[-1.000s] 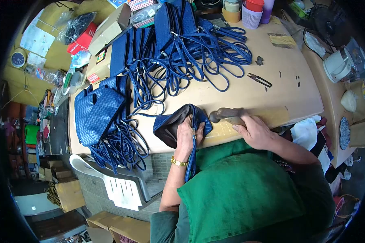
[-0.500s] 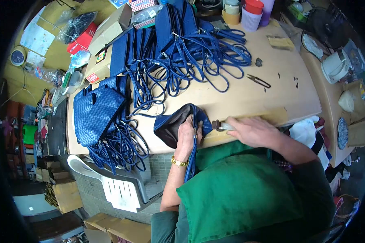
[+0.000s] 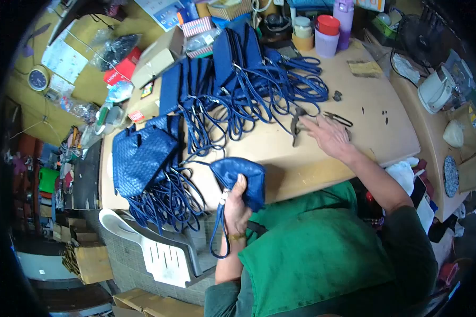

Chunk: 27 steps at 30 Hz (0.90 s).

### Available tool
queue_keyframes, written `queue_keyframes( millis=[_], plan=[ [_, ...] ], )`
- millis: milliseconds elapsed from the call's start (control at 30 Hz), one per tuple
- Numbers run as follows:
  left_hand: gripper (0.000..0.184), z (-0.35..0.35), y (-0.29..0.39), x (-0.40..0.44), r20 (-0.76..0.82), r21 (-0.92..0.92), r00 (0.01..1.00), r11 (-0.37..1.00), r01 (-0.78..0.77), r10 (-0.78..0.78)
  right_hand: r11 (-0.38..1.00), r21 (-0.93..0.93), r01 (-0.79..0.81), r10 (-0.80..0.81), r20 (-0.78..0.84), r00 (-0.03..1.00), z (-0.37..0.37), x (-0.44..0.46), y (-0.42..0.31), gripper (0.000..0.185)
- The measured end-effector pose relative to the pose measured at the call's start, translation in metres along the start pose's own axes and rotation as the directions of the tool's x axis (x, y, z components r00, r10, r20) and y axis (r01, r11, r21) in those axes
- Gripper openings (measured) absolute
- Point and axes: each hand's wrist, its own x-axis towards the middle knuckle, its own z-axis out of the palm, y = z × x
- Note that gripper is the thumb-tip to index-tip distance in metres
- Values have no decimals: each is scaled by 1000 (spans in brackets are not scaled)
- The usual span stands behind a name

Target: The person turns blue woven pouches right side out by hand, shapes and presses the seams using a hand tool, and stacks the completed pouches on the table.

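Observation:
My left hand [image 3: 237,208] grips a small blue pouch [image 3: 244,177], thumb on its outer face, above the table's front edge. A thin blue strap with a metal clip hangs from the pouch beside my wrist. My right hand [image 3: 329,136] is stretched over the table with its fingers apart. At its fingertips lies a dark hammer [image 3: 296,126]; whether the hand still touches it, I cannot tell. Just beyond that hand are black thread snips [image 3: 339,119].
Woven blue bags [image 3: 143,156] with tangled straps pile up at the left. More blue bags [image 3: 238,58] stand in rows at the back. Cups [image 3: 327,39] sit behind them, and a white chair [image 3: 164,259] is below the table's left side.
My right hand has moved forward, away from the pouch, and the hammer it held now lies on the table. My left hand has turned the pouch, so its open mouth no longer shows.

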Motion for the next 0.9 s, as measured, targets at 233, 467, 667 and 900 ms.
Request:
queue_keyframes(
  millis=[233,467,667,900],
  plan=[
    [41,12,-15,-5,91,-221,993,971,91,-73,547,806,227,-56,-235,970,-27,17,-84,32],
    [43,14,-26,-5,151,-339,986,934,114,-66,229,973,13,103,-37,994,12,15,-140,53],
    [56,-19,-34,-6,344,-161,939,986,33,25,274,956,109,9,-116,993,10,16,-136,55],
    [61,2,-22,-11,307,-158,952,986,49,2,256,962,100,-43,-92,995,2,27,-132,55]
  ],
)
